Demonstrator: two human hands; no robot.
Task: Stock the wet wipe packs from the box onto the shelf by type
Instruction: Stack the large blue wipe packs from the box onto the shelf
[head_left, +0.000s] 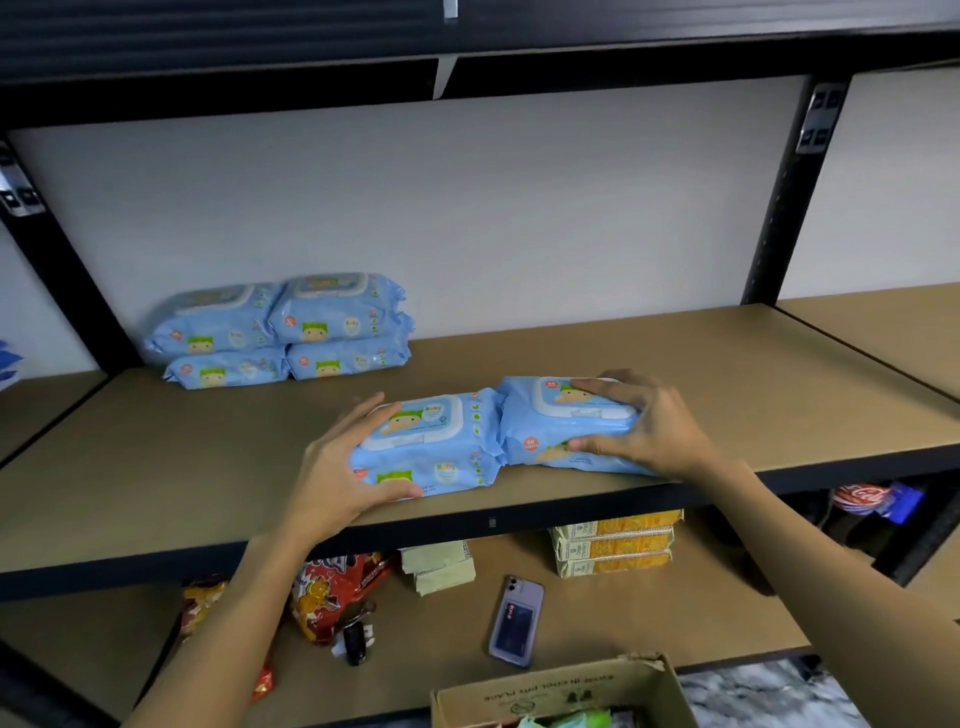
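Head cam: 4 blue wipe packs (283, 330) stacked 2x2 at shelf (701, 374) back-left. L hand (337, 467) clamps a 2-pack stack (426, 447) near front edge, thumb low, fingers on top; R hand (649, 421) clamps 2 more (566, 426), touching. Box (561, 691) below.
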